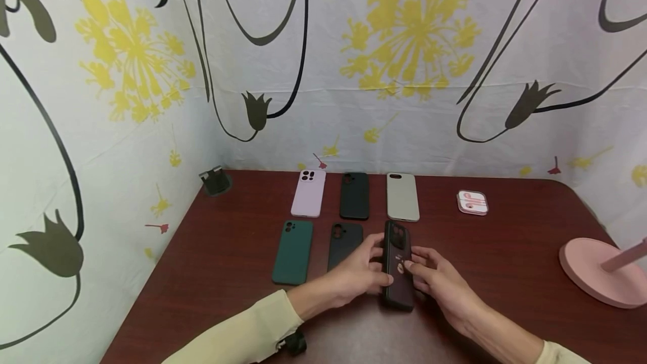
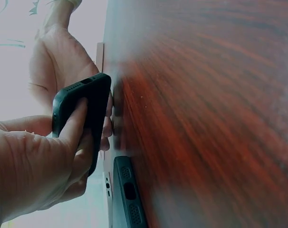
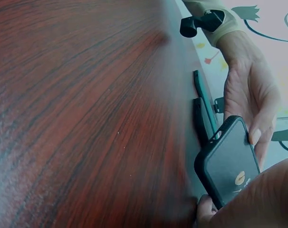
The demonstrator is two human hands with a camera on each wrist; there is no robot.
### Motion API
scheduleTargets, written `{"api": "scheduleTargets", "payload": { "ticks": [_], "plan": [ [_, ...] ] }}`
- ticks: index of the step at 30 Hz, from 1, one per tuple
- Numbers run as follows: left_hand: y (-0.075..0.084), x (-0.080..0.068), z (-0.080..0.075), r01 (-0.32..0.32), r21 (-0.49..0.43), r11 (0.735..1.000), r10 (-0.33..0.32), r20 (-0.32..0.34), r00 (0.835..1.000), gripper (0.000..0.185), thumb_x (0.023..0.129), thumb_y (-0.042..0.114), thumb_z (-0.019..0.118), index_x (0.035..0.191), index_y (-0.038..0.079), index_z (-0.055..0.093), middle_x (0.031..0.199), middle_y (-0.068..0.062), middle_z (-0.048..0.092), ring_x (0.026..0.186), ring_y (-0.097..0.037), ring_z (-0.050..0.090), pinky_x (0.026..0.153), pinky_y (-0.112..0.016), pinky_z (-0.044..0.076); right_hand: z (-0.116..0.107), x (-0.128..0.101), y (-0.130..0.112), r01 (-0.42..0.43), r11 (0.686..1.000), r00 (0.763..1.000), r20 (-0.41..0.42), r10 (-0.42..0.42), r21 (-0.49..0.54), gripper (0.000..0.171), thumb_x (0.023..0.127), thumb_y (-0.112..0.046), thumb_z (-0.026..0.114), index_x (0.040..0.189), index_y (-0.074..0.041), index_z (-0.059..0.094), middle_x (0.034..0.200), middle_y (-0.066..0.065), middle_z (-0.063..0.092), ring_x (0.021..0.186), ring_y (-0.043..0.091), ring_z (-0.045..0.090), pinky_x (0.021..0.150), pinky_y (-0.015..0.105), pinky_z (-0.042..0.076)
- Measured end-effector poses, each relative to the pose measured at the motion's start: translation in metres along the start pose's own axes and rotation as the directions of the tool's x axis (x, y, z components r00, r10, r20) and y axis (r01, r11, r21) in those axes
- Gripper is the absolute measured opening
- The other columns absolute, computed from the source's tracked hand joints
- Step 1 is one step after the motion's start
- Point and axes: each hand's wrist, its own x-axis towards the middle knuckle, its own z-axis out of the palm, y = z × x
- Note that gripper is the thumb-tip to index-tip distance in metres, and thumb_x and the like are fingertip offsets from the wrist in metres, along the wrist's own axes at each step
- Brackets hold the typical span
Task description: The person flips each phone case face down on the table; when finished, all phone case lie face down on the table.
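Both hands hold a black phone case (image 1: 398, 291) with a small pale print on its back, tilted just above the table. My left hand (image 1: 356, 274) grips its left edge; in the left wrist view, fingers (image 2: 73, 124) lie against the case's dark inner side. Along the right edge, my right hand (image 1: 438, 281) pinches it, with the thumb on the printed back. The right wrist view shows the case's back (image 3: 232, 161) and the left thumb at its edge. Close to the left hand lies a dark grey phone case (image 1: 345, 243), partly hidden by that hand.
A green case (image 1: 293, 253) lies left. Behind are a lilac case (image 1: 308, 195), a black case (image 1: 354, 198) and a beige case (image 1: 402, 198). A small clear box (image 1: 472, 203) and a pink lamp base (image 1: 596, 274) stand right; a black object (image 1: 216, 181) sits back left.
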Motion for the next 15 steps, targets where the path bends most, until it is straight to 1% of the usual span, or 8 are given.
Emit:
{"api": "scheduleTargets", "payload": {
  "ticks": [4, 8, 10, 12, 15],
  "plan": [
    [-0.001, 0.000, 0.001, -0.001, 0.000, 1.000, 0.001, -0.018, 1.000, 0.088, 0.095, -0.013, 0.063, 0.167, 0.018, 0.023, 0.155, -0.014, 0.048, 0.124, -0.026, 0.069, 0.089, -0.040, 0.065, -0.003, 0.002, 0.002, 0.001, 1.000, 1.000, -0.020, -0.001, 0.008, 0.060, 0.112, -0.016, 0.046, 0.165, -0.004, 0.020, 0.166, 0.024, 0.031, 0.145, 0.033, 0.048, 0.114, 0.047, 0.051],
    [-0.001, 0.004, 0.003, 0.002, 0.009, 1.000, -0.002, -0.035, 0.999, 0.090, 0.094, -0.013, 0.064, 0.167, 0.019, 0.023, 0.153, -0.014, 0.051, 0.122, -0.026, 0.070, 0.082, -0.038, 0.064, -0.007, 0.003, 0.004, 0.006, 1.000, 0.999, -0.050, -0.006, -0.001, 0.057, 0.112, -0.012, 0.043, 0.165, -0.007, 0.022, 0.162, 0.022, 0.035, 0.135, 0.026, 0.055, 0.104, 0.041, 0.056],
    [-0.001, 0.007, 0.003, 0.004, 0.014, 1.000, -0.004, -0.036, 0.999, 0.090, 0.094, -0.013, 0.064, 0.167, 0.019, 0.022, 0.152, -0.014, 0.052, 0.120, -0.026, 0.070, 0.078, -0.036, 0.063, -0.009, 0.004, 0.004, 0.014, 1.000, 0.998, -0.064, -0.014, -0.008, 0.057, 0.112, -0.011, 0.044, 0.164, -0.007, 0.022, 0.160, 0.022, 0.036, 0.130, 0.024, 0.057, 0.099, 0.038, 0.057],
    [-0.002, 0.009, 0.003, 0.010, 0.018, 1.000, -0.009, -0.031, 0.999, 0.089, 0.094, -0.013, 0.064, 0.167, 0.019, 0.022, 0.150, -0.014, 0.052, 0.119, -0.026, 0.071, 0.077, -0.036, 0.063, -0.012, 0.005, 0.005, 0.021, 1.000, 0.997, -0.078, -0.023, -0.021, 0.058, 0.111, -0.010, 0.046, 0.164, -0.007, 0.022, 0.157, 0.022, 0.036, 0.125, 0.023, 0.058, 0.095, 0.036, 0.058],
    [-0.002, 0.012, 0.002, 0.018, 0.050, 0.999, -0.017, -0.011, 1.000, 0.089, 0.096, -0.013, 0.062, 0.167, 0.018, 0.020, 0.149, -0.016, 0.053, 0.119, -0.028, 0.071, 0.081, -0.040, 0.065, -0.015, 0.006, 0.007, 0.041, 0.998, 0.994, -0.100, -0.045, -0.047, 0.060, 0.109, -0.008, 0.051, 0.162, -0.006, 0.024, 0.153, 0.023, 0.040, 0.115, 0.020, 0.062, 0.090, 0.035, 0.059]
  ]
}}
